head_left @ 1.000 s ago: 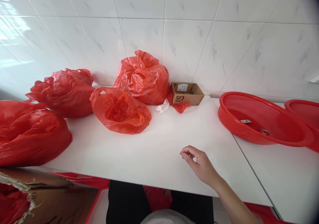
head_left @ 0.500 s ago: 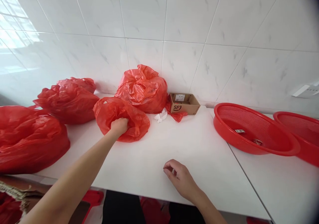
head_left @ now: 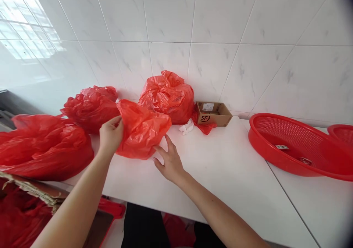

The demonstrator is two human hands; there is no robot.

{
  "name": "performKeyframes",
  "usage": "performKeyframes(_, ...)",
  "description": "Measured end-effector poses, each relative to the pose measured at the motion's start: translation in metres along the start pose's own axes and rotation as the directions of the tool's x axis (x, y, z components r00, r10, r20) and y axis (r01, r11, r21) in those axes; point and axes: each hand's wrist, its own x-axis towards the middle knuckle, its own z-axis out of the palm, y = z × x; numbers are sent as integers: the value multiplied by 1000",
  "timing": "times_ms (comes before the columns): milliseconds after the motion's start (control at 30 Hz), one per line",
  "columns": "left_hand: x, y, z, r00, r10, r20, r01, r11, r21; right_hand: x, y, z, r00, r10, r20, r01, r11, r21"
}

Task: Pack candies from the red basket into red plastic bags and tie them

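**Red plastic bag, held at worktop centre-left**

Item: one red plastic bag (head_left: 143, 130), crumpled and thin. It sits on the white worktop (head_left: 220, 167), in front of a fuller knotted bag (head_left: 168, 95) by the tiled wall. Half a second ago it lay slumped with its mouth upward and the left hand buried in the opening; now its left edge is lifted and drawn up into a peak, and the mouth no longer shows. Its long axis runs from the raised upper-left corner down to the lower right, where the bulk rests on the worktop.

Left hand (head_left: 111, 134): grip closed, thumb and fingers pinching the bag's raised left edge.

Right hand (head_left: 169, 159): earlier loosely curled and apart from the bag, nearer the front edge; now forward, fingers spread flat and open, fingertips touching the bag's lower right side.

Surroundings: a second filled bag (head_left: 91, 106) just behind the left hand; a large bag (head_left: 44, 148) at far left. A small open cardboard box (head_left: 213, 112) stands against the wall, with a white crumpled scrap (head_left: 186, 127) beside it. A red mesh basket (head_left: 298, 145) lies well to the right.
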Motion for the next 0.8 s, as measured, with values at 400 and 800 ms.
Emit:
performKeyframes(400,-58,-25,14,974,-151,172,205,908,-365,-18,-1,10,999,41,28,-33,969,-246)
performKeyframes(800,-33,-7,-61,884,-464,61,237,332,-913,2,20,32,928,283,241,-205,931,-301)
